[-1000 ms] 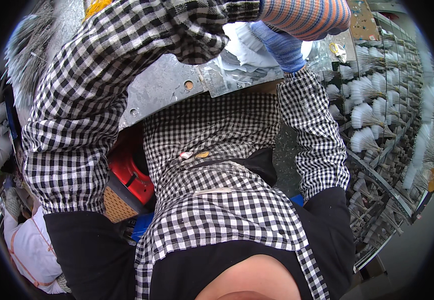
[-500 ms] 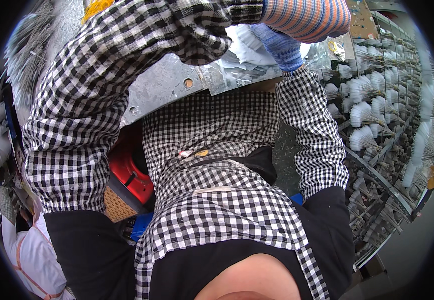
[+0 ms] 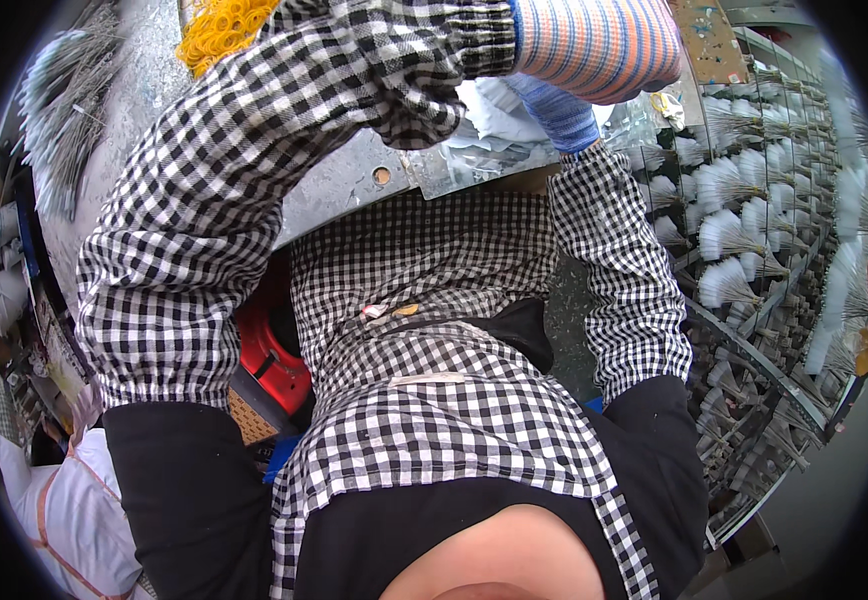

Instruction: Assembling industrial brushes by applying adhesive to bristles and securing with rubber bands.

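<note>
My left hand (image 3: pixel 599 48), in an orange, white and blue striped knit glove, reaches across to the upper right over the metal table (image 3: pixel 329 180). Its fingers look curled closed at the picture's upper edge; what they hold, if anything, is hidden. My right hand (image 3: pixel 557 112), in a blue knit glove, is raised just under and behind the left one, which covers its fingers. Beside both hands, white sheet-like material (image 3: pixel 494 118) lies on the table near clear plastic (image 3: pixel 479 158).
Yellow rings (image 3: pixel 219 35) are heaped at the table's upper left. A bundle of pale-tipped wires (image 3: pixel 69 120) lies farther left. White fan-shaped brushes (image 3: pixel 729 230) fill a rack on the right. A red object (image 3: pixel 274 365) sits below the table; another person's white garment (image 3: pixel 79 505) shows lower left.
Both hands have shifted slightly down in the picture, the left one also a little leftward. My left forearm has moved down and right, showing more of the yellow rings.
</note>
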Action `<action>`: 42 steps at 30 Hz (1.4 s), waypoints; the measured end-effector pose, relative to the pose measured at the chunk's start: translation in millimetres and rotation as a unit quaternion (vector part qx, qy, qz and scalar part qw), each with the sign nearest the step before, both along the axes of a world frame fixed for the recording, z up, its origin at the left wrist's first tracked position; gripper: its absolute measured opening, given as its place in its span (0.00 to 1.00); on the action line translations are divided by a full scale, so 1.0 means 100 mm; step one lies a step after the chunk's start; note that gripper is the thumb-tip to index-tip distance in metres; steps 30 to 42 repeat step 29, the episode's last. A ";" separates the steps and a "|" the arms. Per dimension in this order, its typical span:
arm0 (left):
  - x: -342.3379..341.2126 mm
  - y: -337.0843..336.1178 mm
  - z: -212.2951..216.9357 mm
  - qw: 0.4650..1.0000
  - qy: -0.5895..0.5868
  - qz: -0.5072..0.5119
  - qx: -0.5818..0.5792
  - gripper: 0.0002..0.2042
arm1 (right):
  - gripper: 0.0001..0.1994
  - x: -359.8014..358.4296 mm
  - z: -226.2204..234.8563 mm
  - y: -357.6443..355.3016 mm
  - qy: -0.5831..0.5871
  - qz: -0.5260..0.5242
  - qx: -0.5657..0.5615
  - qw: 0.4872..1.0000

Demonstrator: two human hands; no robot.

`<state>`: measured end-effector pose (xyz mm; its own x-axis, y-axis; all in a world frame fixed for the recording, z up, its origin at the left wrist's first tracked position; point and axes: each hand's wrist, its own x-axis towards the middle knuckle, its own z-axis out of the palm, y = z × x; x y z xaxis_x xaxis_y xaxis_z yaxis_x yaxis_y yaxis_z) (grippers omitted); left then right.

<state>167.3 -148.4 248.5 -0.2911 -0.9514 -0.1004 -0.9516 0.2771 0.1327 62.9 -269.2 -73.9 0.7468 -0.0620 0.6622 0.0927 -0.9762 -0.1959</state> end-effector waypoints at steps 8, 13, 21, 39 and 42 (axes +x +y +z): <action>-0.17 -0.32 -0.65 0.974 0.013 0.106 -0.199 0.12 | 0.33 -0.03 -0.09 -0.02 0.125 -0.024 0.092 0.988; -0.32 -0.32 -0.64 0.981 -0.104 0.153 -0.053 0.27 | 0.35 0.10 -0.22 0.09 0.015 0.044 0.279 0.959; 0.00 0.64 -0.64 0.837 0.382 0.188 -0.344 0.53 | 0.33 -0.04 0.71 0.25 0.084 0.012 0.272 0.959; 0.24 1.52 -0.68 0.883 0.144 0.282 -0.346 0.14 | 0.32 0.43 1.31 1.26 0.168 0.203 0.255 0.931; 0.24 1.52 -0.68 0.883 0.144 0.282 -0.346 0.14 | 0.32 0.43 1.31 1.26 0.168 0.203 0.255 0.931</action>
